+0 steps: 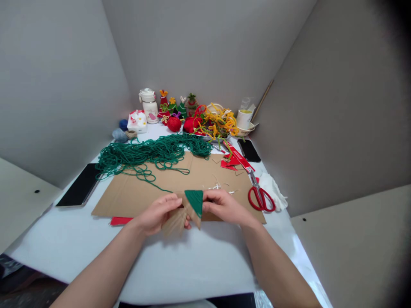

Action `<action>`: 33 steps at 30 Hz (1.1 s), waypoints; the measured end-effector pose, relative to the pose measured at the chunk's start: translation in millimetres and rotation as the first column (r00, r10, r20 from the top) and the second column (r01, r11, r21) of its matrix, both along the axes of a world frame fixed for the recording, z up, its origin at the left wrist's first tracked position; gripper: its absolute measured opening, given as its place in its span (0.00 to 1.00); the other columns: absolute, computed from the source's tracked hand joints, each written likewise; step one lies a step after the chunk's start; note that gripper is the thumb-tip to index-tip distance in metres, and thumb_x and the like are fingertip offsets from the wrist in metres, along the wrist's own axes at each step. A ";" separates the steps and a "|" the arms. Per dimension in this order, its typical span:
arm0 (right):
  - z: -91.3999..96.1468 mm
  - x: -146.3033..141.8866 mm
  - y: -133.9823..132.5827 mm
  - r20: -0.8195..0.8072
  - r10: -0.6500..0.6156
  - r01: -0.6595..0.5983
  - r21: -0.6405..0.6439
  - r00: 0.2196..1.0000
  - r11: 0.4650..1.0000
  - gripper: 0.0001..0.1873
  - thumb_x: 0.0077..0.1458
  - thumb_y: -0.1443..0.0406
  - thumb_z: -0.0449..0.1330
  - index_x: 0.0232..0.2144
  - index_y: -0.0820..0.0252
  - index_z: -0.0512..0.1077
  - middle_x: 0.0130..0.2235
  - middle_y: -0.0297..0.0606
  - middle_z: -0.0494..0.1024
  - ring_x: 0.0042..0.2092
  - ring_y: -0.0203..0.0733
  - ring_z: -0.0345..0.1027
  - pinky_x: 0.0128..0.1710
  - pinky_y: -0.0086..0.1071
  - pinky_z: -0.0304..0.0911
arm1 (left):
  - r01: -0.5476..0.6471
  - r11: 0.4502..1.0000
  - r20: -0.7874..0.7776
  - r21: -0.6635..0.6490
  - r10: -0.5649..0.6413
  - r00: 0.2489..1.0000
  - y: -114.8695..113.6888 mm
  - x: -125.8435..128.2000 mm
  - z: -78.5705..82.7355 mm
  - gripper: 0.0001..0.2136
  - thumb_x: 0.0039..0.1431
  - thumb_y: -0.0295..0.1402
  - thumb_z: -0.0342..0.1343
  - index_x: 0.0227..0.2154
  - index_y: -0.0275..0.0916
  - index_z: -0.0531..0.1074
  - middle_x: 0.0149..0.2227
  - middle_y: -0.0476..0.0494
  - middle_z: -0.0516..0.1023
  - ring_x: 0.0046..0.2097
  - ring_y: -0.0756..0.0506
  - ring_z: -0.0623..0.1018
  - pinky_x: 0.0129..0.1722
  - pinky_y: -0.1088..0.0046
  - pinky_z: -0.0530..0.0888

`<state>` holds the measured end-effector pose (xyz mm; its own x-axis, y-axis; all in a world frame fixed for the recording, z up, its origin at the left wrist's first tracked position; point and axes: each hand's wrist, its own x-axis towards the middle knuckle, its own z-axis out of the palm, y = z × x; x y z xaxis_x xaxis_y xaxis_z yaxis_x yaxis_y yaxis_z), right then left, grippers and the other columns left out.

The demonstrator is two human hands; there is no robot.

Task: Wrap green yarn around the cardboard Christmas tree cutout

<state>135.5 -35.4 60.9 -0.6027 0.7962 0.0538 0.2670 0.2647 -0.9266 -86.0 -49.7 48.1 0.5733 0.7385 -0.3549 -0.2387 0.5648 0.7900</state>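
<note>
Between my hands is a small cardboard triangle point(193, 212), its upper part wrapped in green yarn point(195, 201). My left hand point(163, 211) grips its left side, thumb on top and fingertips showing below. A blurred, tan, see-through flap or strip point(173, 222) hangs under that hand; I cannot make out what it is. My right hand point(224, 206) is closed at the right edge of the green wrapping, thumb and fingers pinching there. From the triangle a green strand runs back to a big loose heap of green yarn point(141, 152).
A brown cardboard sheet point(128, 192) lies beneath, with white scraps. Red-handled scissors point(261, 199), a white tissue point(272, 190) and a phone point(249, 150) are at right. A black tablet-like slab point(80, 186) lies left. Behind stand a bottle point(149, 106), small yarn-wrapped trees and yellow yarn point(224, 122).
</note>
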 end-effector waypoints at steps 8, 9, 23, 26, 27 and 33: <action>-3.5 -5.0 0.7 0.131 0.126 -0.155 0.242 0.983 0.958 0.07 0.58 0.67 0.54 0.32 0.62 0.72 0.31 0.36 0.73 0.35 0.34 0.66 0.37 0.27 0.60 | 0.457 0.889 0.029 -0.041 -0.456 0.889 -7.2 0.4 -4.1 0.11 0.50 0.38 0.59 0.34 0.36 0.71 0.28 0.44 0.78 0.25 0.48 0.77 0.26 0.73 0.71; -4.9 -6.1 0.6 0.150 0.111 -0.150 0.278 0.982 0.949 0.07 0.57 0.67 0.55 0.32 0.61 0.72 0.31 0.36 0.73 0.35 0.34 0.66 0.37 0.28 0.60 | 0.489 0.871 0.017 -0.036 -0.489 0.872 -7.5 1.6 -3.9 0.11 0.51 0.38 0.59 0.35 0.36 0.70 0.28 0.44 0.78 0.25 0.48 0.76 0.26 0.73 0.71; 4.0 -22.3 -13.9 0.315 -0.228 -0.007 0.598 0.921 0.801 0.10 0.61 0.62 0.51 0.31 0.60 0.69 0.30 0.37 0.72 0.31 0.36 0.64 0.31 0.28 0.55 | 0.364 0.759 -0.640 0.540 0.089 0.763 -8.3 1.7 8.0 0.09 0.57 0.35 0.47 0.30 0.42 0.72 0.30 0.49 0.75 0.33 0.47 0.72 0.34 0.74 0.67; 5.3 -27.8 -15.2 0.314 -0.259 0.016 0.607 0.914 0.794 0.10 0.60 0.62 0.52 0.32 0.60 0.70 0.30 0.38 0.73 0.32 0.36 0.65 0.30 0.28 0.56 | 0.296 0.730 -0.661 0.616 0.275 0.698 -11.1 -1.2 11.3 0.09 0.57 0.34 0.45 0.29 0.42 0.71 0.29 0.49 0.74 0.31 0.46 0.71 0.32 0.74 0.65; 5.5 -29.2 -15.3 0.309 -0.261 0.024 0.603 0.914 0.798 0.09 0.60 0.63 0.52 0.32 0.59 0.70 0.31 0.38 0.74 0.32 0.36 0.65 0.31 0.28 0.56 | 0.292 0.723 -0.671 0.626 0.309 0.674 -11.9 -2.2 12.8 0.09 0.57 0.34 0.45 0.29 0.42 0.70 0.28 0.49 0.73 0.31 0.46 0.71 0.32 0.73 0.65; 4.2 -36.2 -15.8 0.271 -0.211 0.012 0.588 0.939 0.809 0.09 0.61 0.64 0.50 0.39 0.60 0.69 0.35 0.41 0.75 0.35 0.38 0.67 0.34 0.29 0.60 | 0.264 0.717 -0.709 0.645 0.433 0.557 -12.0 -8.5 23.0 0.09 0.58 0.35 0.45 0.33 0.43 0.70 0.33 0.44 0.75 0.36 0.42 0.73 0.36 0.68 0.65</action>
